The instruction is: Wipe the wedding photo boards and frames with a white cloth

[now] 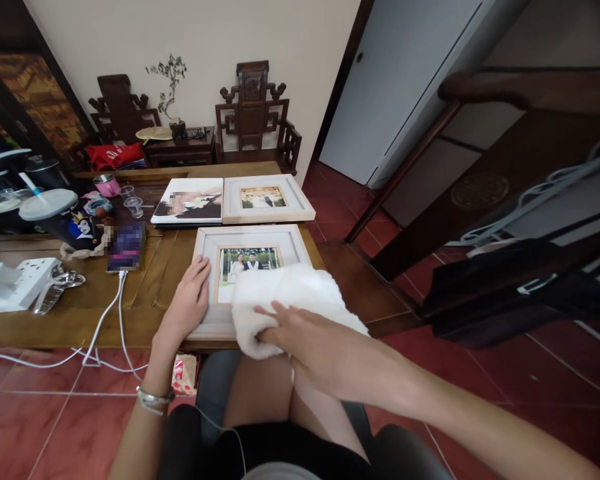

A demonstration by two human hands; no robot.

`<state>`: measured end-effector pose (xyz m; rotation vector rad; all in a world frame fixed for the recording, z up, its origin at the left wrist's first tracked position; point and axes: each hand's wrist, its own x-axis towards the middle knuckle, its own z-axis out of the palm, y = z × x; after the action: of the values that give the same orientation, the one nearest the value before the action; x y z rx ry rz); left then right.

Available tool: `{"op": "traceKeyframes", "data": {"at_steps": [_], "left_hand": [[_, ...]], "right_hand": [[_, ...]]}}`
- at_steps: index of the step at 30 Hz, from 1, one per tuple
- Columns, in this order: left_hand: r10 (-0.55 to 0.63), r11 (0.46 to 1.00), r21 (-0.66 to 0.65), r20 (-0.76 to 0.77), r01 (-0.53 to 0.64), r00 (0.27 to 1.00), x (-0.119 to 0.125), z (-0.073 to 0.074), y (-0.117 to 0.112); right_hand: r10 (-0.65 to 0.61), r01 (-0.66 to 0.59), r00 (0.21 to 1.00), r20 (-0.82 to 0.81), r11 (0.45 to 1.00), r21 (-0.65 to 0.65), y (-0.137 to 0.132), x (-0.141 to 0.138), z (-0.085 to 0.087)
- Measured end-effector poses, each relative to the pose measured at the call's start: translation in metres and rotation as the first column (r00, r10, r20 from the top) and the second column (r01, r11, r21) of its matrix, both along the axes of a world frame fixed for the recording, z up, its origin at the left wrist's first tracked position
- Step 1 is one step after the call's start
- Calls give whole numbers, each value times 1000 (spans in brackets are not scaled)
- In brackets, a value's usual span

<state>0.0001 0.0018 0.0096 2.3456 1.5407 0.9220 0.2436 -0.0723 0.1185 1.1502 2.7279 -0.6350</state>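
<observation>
A white framed photo (285,244) lies flat at the near edge of the low wooden table (95,310). My left hand (187,301) rests flat on the frame's left border, fingers stretched out. My right hand (300,337) grips a fluffy white cloth (285,293) that covers the frame's right and lower part. Behind it lie a second white framed photo (267,198) and an unframed photo print (190,200), side by side.
A phone (127,245) with a white cable (105,320) lies left of the frame. A power strip (25,280), a lidded cup with straw (55,213) and small cups stand at the left. Carved chairs (255,113) stand against the wall. A dark wooden railing (480,173) rises on the right.
</observation>
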Motion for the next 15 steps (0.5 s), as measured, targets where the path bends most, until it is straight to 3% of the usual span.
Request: {"op": "traceKeyframes", "data": {"at_steps": [4, 8, 12, 15], "left_hand": [[-10, 1000, -11, -15, 10, 1000, 0, 2, -1], [-28, 999, -18, -5, 28, 1000, -1, 2, -1], [-25, 999, -24, 9, 26, 1000, -1, 1, 0], [-16, 1000, -23, 19, 17, 1000, -1, 0, 0]], "right_hand": [[-32, 43, 995, -97, 993, 110, 14, -6, -28], [-128, 149, 988, -87, 934, 326, 70, -12, -57], [-181, 184, 982, -50, 874, 450, 122, -18, -58], [-163, 136, 986, 28, 895, 424, 123, -24, -53]]}}
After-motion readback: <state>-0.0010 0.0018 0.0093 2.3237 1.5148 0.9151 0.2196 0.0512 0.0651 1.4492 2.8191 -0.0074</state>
